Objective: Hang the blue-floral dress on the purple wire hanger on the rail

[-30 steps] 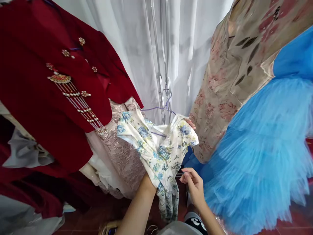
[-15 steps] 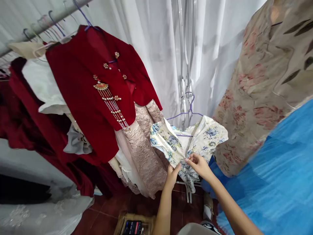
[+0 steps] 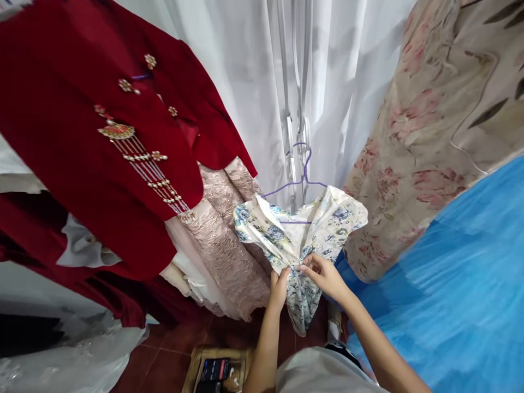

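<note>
A white dress with a blue floral print [image 3: 339, 215] hangs on a purple hanger [image 3: 305, 172] before me. At its waist my left hand [image 3: 279, 284] pinches the fabric from the left side, thumb on top. My right hand [image 3: 323, 274] is closed on the cloth at the waist's middle, thumb and forefinger together. The two hands are close to each other, with gathered cloth between them. Below them the lower part of the dress hangs down in folds.
To the left hang a dark red velvet jacket [image 3: 159, 125] with a beaded ornament and a pink brocade skirt [image 3: 229, 245]. A beige floral garment [image 3: 393, 191] and blue tulle [image 3: 446, 284] fill the right. A wooden stool [image 3: 192, 368] holding phones stands on the tiled floor [image 3: 164, 349].
The view has shifted, so the jacket and dress appear further left and nearer. My hands stay at the dress's waist, and its lower part now hangs more in view.
</note>
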Demonstrator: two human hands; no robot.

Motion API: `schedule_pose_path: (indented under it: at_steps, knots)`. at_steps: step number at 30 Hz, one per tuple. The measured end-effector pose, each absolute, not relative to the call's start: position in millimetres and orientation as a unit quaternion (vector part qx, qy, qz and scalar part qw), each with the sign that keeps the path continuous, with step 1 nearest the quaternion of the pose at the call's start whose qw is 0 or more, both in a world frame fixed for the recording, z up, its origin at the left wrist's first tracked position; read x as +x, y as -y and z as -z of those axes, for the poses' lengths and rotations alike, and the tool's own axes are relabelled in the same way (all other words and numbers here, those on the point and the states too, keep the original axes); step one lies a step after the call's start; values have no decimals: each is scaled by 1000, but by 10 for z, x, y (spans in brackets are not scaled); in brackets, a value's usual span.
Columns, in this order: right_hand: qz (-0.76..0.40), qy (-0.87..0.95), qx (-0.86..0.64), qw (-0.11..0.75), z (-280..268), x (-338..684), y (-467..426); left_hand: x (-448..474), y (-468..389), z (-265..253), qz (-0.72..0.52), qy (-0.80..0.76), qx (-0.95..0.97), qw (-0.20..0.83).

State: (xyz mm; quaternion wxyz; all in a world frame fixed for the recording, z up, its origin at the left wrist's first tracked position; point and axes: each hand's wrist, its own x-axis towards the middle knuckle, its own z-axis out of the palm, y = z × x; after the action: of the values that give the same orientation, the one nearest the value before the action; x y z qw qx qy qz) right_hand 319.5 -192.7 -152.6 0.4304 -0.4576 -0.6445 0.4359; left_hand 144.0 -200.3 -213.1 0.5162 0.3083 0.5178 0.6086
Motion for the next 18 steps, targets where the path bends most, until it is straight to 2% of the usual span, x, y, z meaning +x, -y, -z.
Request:
schedule_pose_path:
  at_steps: [3, 8, 10, 12, 15, 16, 18]
  knots:
    - [-432, 633, -459, 450, 1462, 3202, 2002, 1494, 2065, 2160, -591, -510, 332, 530]
    - [-447, 634, -461, 431, 1397, 3159, 2159, 1435, 2229, 2052, -560, -529, 384, 509]
    - [-471, 622, -448, 436, 1424, 3100, 2230, 1396, 2317, 1992, -609, -533, 401, 429]
    - [-492, 595, -440, 459, 1473, 3030, 2301, 1372, 2422, 1949, -672, -542, 416, 285]
    - [-504, 552, -437, 501, 1528, 2949, 2390, 1394, 2565, 1912, -673, -554, 479, 105]
    - [-506, 545, -433, 509, 1530, 2934, 2414, 1421, 2593, 1900, -649, -549, 519, 88]
    - [-512, 544, -424, 513, 1509, 2922, 2457, 1498, 2601, 1868, -591, -523, 602, 121]
